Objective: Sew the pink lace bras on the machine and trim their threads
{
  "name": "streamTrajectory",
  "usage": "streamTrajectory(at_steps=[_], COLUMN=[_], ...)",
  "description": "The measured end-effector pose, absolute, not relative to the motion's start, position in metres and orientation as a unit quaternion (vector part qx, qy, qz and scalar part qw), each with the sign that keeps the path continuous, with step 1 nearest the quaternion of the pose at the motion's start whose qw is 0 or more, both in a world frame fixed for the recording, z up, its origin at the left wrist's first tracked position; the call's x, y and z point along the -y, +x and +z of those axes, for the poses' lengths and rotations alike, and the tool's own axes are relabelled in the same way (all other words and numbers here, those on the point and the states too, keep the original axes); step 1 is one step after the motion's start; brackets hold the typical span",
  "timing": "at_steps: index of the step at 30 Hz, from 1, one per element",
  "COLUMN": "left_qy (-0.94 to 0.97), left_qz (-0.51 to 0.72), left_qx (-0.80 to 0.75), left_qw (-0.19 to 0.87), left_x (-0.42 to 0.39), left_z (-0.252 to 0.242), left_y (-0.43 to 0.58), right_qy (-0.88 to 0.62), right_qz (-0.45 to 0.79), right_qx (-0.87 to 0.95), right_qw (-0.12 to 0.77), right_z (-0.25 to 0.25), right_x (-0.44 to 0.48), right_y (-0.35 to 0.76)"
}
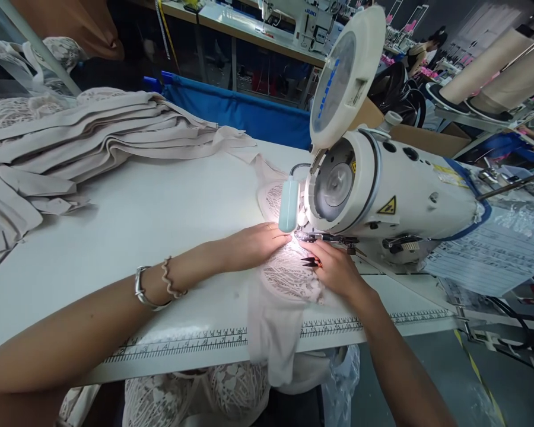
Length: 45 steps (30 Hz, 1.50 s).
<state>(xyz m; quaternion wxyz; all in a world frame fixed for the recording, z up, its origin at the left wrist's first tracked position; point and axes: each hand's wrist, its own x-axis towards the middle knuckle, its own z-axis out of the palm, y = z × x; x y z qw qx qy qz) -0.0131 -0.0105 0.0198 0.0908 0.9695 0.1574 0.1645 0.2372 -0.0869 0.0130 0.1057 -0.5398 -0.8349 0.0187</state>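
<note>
A pale pink lace bra (289, 279) lies under the head of the white sewing machine (365, 178), its plain fabric band hanging over the table's front edge. My left hand (253, 244) rests flat on the bra left of the needle area, fingers stretched out and pressed to the cloth. On the other side, my right hand (336, 267) has its fingertips on the lace by the presser foot. Thread snips (312, 261) with black blades and an orange part poke out of its curled fingers. A light green lamp (288, 204) lights the spot; the needle is hidden.
Stacked beige fabric pieces with lace (115, 130) spread over the table's left side. A measuring scale (196, 344) runs along the front edge. More lace bras (196, 394) lie below it. Behind are a blue cloth bin (240, 110) and another sewing machine (311, 26).
</note>
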Motion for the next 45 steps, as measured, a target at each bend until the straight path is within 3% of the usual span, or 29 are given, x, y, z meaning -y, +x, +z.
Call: streamTrajectory(at_steps=[4,12,22,29,36,45], left_qy=[0.968,0.953,0.955,0.956,0.971,0.976], left_qz=[0.150,0.154,0.175,0.156,0.146,0.151], left_qx=[-0.202,-0.244,-0.152,-0.149,-0.168,-0.156], left_qw=[0.018,0.097,0.183,0.199,0.090,0.024], left_x=[0.030,0.068,0.028,0.004,0.013,0.017], left_z=[0.018,0.000,0.008,0.012,0.018,0.016], left_y=[0.002,0.017,0.000,-0.007,-0.003,-0.003], right_qy=[-0.543,-0.535,-0.442,-0.426,-0.417,-0.417], right_qz=[0.051,0.099,-0.048,-0.054,-0.064,-0.054], right_qx=[0.830,0.811,0.871,0.881,0.879,0.874], right_qw=[0.113,0.216,0.207,0.200,0.223,0.245], right_z=[0.011,0.003,0.009,0.002,0.005,0.004], right_x=[0.088,0.093,0.094,0.093,0.093,0.092], right_y=[0.234,0.246,0.240,0.239,0.235,0.235])
